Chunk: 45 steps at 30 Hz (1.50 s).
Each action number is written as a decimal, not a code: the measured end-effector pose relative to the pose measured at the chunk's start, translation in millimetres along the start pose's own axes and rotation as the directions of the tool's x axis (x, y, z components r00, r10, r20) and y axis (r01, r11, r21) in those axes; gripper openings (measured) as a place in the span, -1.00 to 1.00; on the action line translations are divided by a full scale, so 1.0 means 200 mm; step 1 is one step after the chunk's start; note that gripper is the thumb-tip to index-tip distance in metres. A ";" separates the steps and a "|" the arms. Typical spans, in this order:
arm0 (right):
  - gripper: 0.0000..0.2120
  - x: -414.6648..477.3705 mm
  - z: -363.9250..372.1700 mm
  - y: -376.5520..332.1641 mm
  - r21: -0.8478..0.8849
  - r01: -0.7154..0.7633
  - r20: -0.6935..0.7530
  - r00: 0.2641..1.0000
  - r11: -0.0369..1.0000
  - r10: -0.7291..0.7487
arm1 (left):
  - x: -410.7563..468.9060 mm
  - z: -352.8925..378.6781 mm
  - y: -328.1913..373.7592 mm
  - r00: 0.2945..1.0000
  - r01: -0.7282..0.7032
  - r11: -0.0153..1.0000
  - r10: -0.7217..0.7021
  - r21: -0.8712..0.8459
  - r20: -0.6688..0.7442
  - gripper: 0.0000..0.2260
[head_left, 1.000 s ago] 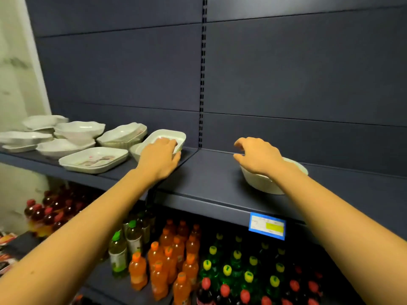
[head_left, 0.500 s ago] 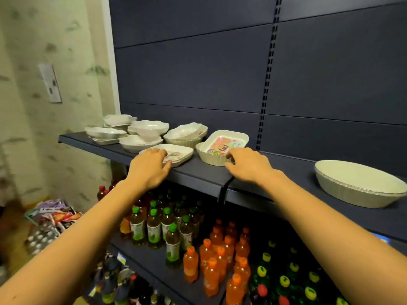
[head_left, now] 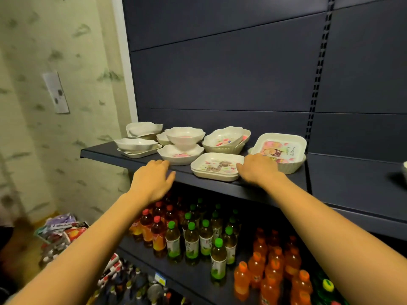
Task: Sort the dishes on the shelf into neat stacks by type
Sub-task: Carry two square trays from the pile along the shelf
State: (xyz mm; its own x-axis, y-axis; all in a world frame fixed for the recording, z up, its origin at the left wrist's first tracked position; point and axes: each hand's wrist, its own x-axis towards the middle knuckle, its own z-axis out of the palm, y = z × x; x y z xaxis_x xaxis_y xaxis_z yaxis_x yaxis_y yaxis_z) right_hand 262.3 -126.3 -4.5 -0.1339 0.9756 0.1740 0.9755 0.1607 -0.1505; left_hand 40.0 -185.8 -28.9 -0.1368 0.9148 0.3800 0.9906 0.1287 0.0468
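Several white dishes sit on the dark shelf (head_left: 110, 154). A flat square plate with a giraffe print (head_left: 217, 166) lies at the front, on another like it. My right hand (head_left: 257, 167) rests at its right edge, fingers touching the rim, in front of a square owl-print dish (head_left: 280, 146) that sits in a ribbed bowl (head_left: 290, 167). My left hand (head_left: 154, 179) hovers open over the shelf's front edge, just short of a scalloped bowl (head_left: 180, 154). Behind stand another scalloped bowl (head_left: 185, 135), tilted oval dishes (head_left: 224, 138) and more bowls at the left (head_left: 137, 144).
A lower shelf holds several green-capped, red-capped and orange bottles (head_left: 218, 258). A wall with a switch plate (head_left: 56, 92) stands at the left, packets lie on the floor (head_left: 61, 232). A bowl's edge (head_left: 404, 168) shows at the far right of the shelf.
The view has swung left. My right hand moved from the owl dish to the giraffe plate's right edge. My left hand came off that plate and shifted left to the shelf edge.
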 end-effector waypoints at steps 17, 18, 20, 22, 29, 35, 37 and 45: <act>-0.63 0.43 0.07 -0.07 -0.211 -0.110 0.289 0.942 0.971 0.170 | 0.48 0.23 -0.01 0.994 -0.090 0.968 0.102 -0.232 0.039 -0.71; -0.64 0.44 0.06 -0.08 -0.215 -0.110 0.292 0.941 0.970 0.171 | 0.50 0.24 0.00 0.994 -0.086 0.964 0.101 -0.253 0.050 -0.71; -0.74 0.45 0.04 -0.08 -0.210 -0.112 0.257 0.952 0.971 0.165 | 0.54 0.26 0.01 0.992 -0.083 0.945 0.108 -0.315 0.063 -0.69; -0.82 0.44 0.01 -0.07 -0.202 -0.121 0.201 0.966 0.972 0.162 | 0.57 0.28 0.02 0.989 -0.093 0.923 0.128 -0.374 0.070 -0.67; -0.66 0.42 -0.13 -0.02 -0.124 -0.212 0.101 0.969 0.969 0.225 | 0.65 0.34 0.06 0.960 -0.133 0.917 0.214 -0.375 0.182 -0.63; -0.67 0.34 -0.20 0.00 0.112 -0.327 0.124 0.941 0.938 0.314 | 0.72 0.35 0.05 0.903 -0.145 0.907 0.284 -0.395 0.322 -0.69; -0.67 0.31 -0.20 0.00 0.135 -0.367 0.111 0.929 0.920 0.354 | 0.72 0.34 0.03 0.895 -0.167 0.882 0.323 -0.441 0.307 -0.78; -0.60 0.17 -0.19 -0.01 0.263 -0.493 -0.037 0.854 0.829 0.519 | 0.73 0.25 -0.07 0.897 -0.257 0.815 0.401 -0.519 0.186 -0.63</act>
State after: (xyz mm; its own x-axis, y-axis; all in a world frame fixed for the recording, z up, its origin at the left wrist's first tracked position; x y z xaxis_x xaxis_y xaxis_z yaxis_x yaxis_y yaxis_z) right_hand 263.2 -98.4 38.1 0.3985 0.9110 0.1062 0.8289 -0.3082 -0.4668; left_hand 4.9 -34.6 -20.8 0.2735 0.9433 0.1880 0.8461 -0.3289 0.4194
